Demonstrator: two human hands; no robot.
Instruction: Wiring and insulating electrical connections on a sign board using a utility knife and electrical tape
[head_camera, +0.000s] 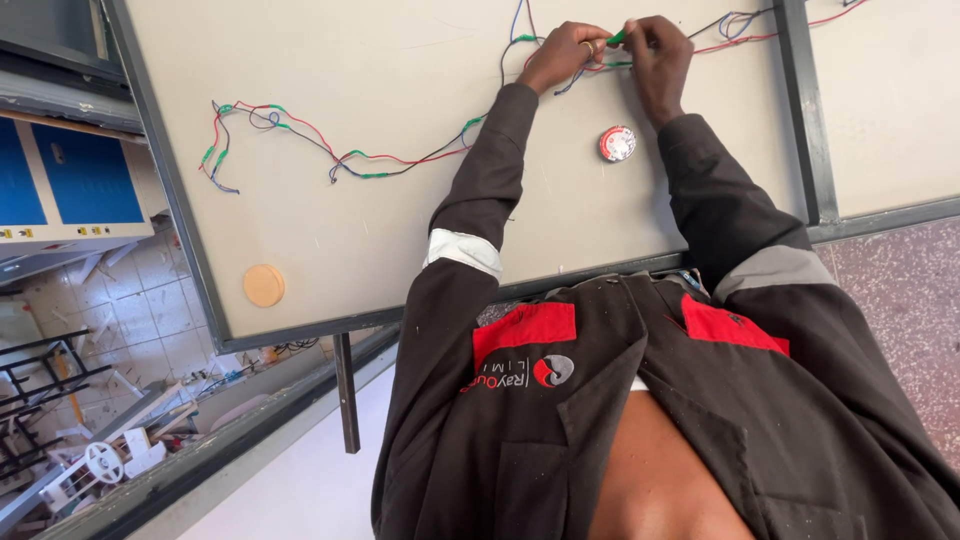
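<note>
Pinching the green-taped wire joint (617, 38) between both hands, left hand (562, 55) and right hand (655, 55) clenched on it, you have the wires running sideways across the tabletop (380, 90) at upper frame.

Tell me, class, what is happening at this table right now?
A person in a dark work jacket leans over a pale table. Both hands meet at its far edge: the left hand and the right hand pinch a green-wrapped joint on a run of red, blue and black wires that trails across the tabletop. A small roll of tape lies just below the right wrist, and a round tan disc sits near the table's near corner.
</note>
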